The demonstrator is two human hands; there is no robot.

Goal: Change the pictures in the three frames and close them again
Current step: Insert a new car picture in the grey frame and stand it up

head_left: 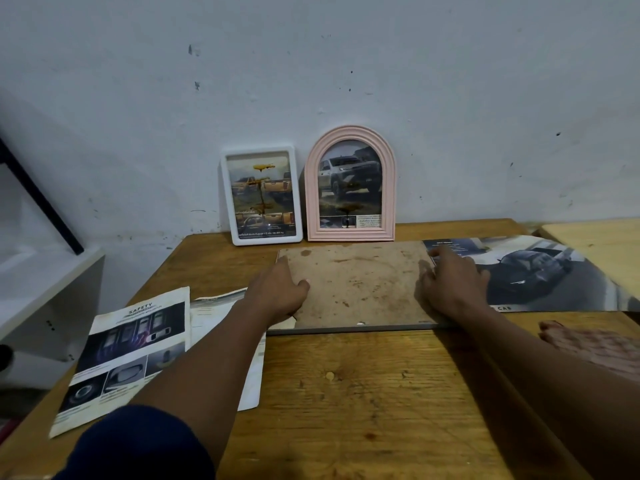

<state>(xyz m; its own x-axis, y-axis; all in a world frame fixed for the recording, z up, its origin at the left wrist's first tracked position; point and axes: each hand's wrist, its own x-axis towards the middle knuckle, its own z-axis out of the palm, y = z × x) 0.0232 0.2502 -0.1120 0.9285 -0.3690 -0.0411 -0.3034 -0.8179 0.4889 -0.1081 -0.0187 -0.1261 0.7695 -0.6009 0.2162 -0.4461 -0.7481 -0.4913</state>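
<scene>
A large frame lies face down on the wooden table, its stained brown backing board (356, 285) facing up and a grey frame edge showing along the near side. My left hand (277, 292) presses on the board's left edge with the thumb lying on the board. My right hand (450, 282) presses on the board's right edge, fingers spread. A white rectangular frame (262, 195) and a pink arched frame (350, 184) stand against the wall behind, each holding a truck picture.
A large car poster (540, 271) lies to the right, partly under my right hand. A "SAFETY" brochure page (124, 355) and another sheet (214, 310) lie at the left. Bare wooden table (363, 393) spreads in front. A white shelf (41, 292) stands left.
</scene>
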